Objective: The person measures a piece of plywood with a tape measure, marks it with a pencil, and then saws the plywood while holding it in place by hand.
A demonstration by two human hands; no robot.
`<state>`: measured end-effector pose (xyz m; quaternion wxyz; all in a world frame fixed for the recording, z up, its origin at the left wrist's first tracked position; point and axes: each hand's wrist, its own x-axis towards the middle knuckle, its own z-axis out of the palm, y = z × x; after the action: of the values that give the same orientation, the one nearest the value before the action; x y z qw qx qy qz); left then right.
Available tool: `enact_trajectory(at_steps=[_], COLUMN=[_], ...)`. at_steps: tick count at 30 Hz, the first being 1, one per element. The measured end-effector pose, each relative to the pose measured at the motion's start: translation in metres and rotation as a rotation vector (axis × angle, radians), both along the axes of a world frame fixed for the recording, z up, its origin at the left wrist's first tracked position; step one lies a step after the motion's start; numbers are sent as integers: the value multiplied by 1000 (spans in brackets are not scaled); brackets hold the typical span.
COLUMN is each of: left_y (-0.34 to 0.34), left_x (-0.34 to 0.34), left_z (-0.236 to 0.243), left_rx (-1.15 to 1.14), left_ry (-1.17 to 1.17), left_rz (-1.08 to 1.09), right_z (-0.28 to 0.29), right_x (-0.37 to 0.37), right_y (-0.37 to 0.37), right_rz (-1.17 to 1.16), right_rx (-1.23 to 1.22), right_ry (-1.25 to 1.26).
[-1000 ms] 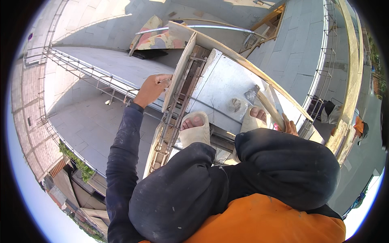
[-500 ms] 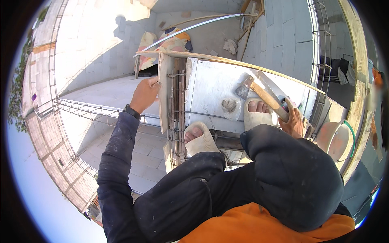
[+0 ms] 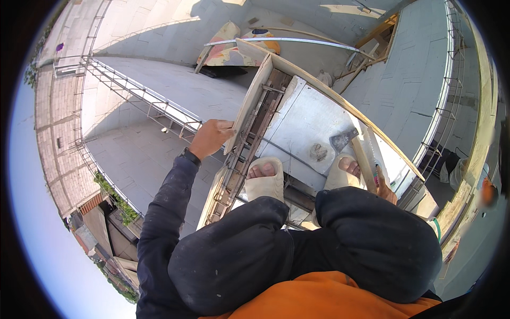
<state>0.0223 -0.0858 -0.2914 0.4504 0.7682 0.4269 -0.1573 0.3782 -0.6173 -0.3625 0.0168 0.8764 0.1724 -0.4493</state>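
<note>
My left hand (image 3: 212,139) reaches out at the near end of an upright wooden board (image 3: 256,95), its fingers closed against the board's edge. Behind my raised right knee, my right hand (image 3: 384,190) is partly hidden. It sits at the handle ends of a hatchet (image 3: 363,161) and a handsaw (image 3: 376,151); which one its fingers hold does not show. The hatchet's dark head lies on a pale metal-faced panel (image 3: 297,114), near a small clear bag (image 3: 319,152) with something greyish in it.
I squat with both sandalled feet over the formwork. Steel rebar (image 3: 249,130) runs beside the left board, and a rebar cage (image 3: 151,103) extends leftward along a wall top. Block walls drop to floors well below. A thin wooden board (image 3: 340,98) edges the far side.
My view has swung, so the formwork now slants down to the right. My left hand has moved toward the board's near end. The right hand is more covered by my knee.
</note>
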Motion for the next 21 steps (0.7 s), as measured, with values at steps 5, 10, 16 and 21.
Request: enact_trajectory(at_steps=[5, 10, 16, 21], left_y=[-20, -22, -37, -56], left_x=[-24, -57, -76, -67], left_z=[-18, -33, -33, -23], left_rx=[8, -129, -105, 7], left_ry=[-103, -350, -134, -186], left_rz=[250, 758, 384, 293], right_z=[26, 80, 75, 53], right_x=[16, 46, 81, 75], right_y=[26, 101, 235, 283], right_rz=[123, 330, 609, 739], right_rx=[-59, 28, 573, 510], right_ry=[15, -47, -369, -327])
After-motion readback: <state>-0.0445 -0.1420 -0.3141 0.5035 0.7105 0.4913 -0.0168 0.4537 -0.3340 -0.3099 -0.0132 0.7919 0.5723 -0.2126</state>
